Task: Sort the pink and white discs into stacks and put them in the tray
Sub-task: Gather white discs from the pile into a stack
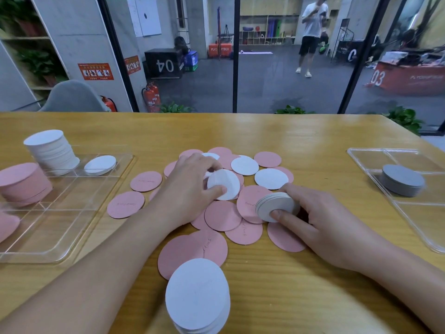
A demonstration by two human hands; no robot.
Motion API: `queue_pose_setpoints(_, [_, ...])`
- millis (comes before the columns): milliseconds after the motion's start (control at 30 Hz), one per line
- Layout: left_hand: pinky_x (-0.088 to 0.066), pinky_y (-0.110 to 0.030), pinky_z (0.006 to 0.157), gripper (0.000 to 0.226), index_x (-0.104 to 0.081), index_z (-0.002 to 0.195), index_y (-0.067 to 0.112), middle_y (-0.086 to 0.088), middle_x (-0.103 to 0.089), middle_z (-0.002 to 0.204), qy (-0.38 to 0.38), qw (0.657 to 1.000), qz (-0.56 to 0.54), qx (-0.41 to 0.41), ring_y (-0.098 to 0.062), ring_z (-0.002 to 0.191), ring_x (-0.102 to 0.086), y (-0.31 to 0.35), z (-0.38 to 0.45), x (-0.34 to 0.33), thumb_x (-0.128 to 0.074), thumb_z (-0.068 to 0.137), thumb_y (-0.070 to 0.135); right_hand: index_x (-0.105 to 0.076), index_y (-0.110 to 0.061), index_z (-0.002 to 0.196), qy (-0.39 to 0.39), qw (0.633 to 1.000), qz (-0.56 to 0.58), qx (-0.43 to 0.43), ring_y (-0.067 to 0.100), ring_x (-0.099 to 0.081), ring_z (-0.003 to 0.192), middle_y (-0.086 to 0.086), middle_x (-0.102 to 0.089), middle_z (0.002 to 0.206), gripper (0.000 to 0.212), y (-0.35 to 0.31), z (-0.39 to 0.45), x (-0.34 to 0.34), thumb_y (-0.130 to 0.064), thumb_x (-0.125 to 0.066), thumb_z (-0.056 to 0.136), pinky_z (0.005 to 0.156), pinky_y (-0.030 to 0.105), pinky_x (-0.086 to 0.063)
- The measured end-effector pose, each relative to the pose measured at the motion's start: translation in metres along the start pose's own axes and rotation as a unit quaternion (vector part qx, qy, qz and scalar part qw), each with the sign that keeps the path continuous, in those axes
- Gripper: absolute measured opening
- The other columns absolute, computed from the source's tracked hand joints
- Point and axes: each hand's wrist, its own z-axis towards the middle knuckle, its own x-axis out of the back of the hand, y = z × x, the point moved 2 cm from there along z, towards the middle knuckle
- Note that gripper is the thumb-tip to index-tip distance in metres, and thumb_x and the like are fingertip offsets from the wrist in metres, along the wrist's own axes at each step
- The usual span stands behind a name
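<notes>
White disc pinched by the left hand above the scattered pink discs. Right hand grips a small white stack; clear tray lies left.

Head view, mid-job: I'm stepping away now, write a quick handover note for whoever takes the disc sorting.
Left hand: pinches one white disc, lifted over the pile.
Right hand: grips a small stack of white discs, held edge-on above the pile.
Done: in the left tray, a tall white stack, a lone white disc beside it, and a pink stack. Another white stack sits on the table near the camera.
Left: most of the loose pile, mainly pink with a few white, is unsorted. Finish gathering whites, stack the pinks, move all into the tray.
The right tray holds a grey stack.
</notes>
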Motion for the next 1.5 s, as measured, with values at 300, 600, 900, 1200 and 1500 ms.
queue_pose_setpoints(300, [-0.055,-0.039,0.076,0.006,-0.074,0.097,0.013,-0.002,-0.073,0.092,0.019,0.960,-0.266,-0.085,-0.021,0.085,-0.067,0.019,-0.004,0.009,-0.077,0.101,0.010,-0.056,-0.022,0.092,0.004,1.000,0.010,-0.003,0.018,-0.051,0.072,-0.006,-0.058,0.081,0.025,0.000,0.000,0.000,-0.042,-0.063,0.105,0.064,0.033,-0.042])
queue_pose_setpoints(600, [-0.056,-0.043,0.074,0.006,-0.075,0.101,0.011,-0.006,-0.073,0.093,-0.086,0.942,-0.299,-0.122,-0.035,0.080,-0.064,0.032,-0.012,-0.006,-0.074,0.104,0.006,-0.061,-0.032,0.110,0.036,0.999,0.010,-0.016,0.016,-0.059,0.080,-0.012,-0.065,0.088,0.014,0.003,0.002,0.001,-0.045,-0.064,0.104,0.068,0.030,-0.048])
queue_pose_setpoints(900, [-0.064,-0.042,0.092,0.038,-0.083,0.117,0.019,-0.004,-0.080,0.100,-0.124,0.950,-0.264,-0.113,-0.026,0.093,-0.076,0.037,-0.015,-0.006,-0.052,0.112,-0.003,-0.056,-0.024,0.094,0.018,1.000,-0.003,0.004,0.018,-0.053,0.077,-0.008,-0.059,0.083,0.022,-0.001,0.003,-0.004,-0.040,-0.065,0.105,0.065,0.029,-0.041])
queue_pose_setpoints(1200, [-0.054,-0.026,0.079,0.011,-0.076,0.099,0.036,0.015,-0.074,0.097,-0.020,0.999,0.012,0.041,-0.003,0.087,-0.065,-0.029,0.003,0.026,-0.075,0.101,0.026,-0.056,-0.019,0.092,0.007,1.000,0.015,-0.002,0.020,-0.050,0.072,-0.003,-0.057,0.080,0.028,0.000,0.002,-0.002,-0.043,-0.063,0.105,0.066,0.036,-0.042])
queue_pose_setpoints(1500, [-0.050,-0.036,0.081,0.012,-0.068,0.094,0.026,0.003,-0.055,0.095,-0.071,0.992,0.091,0.040,-0.010,0.094,-0.053,-0.025,0.001,0.027,-0.066,0.103,0.032,-0.058,-0.017,0.094,0.006,1.000,0.014,-0.013,0.020,-0.048,0.072,-0.002,-0.057,0.081,0.029,0.000,0.001,-0.002,-0.044,-0.063,0.105,0.067,0.037,-0.043])
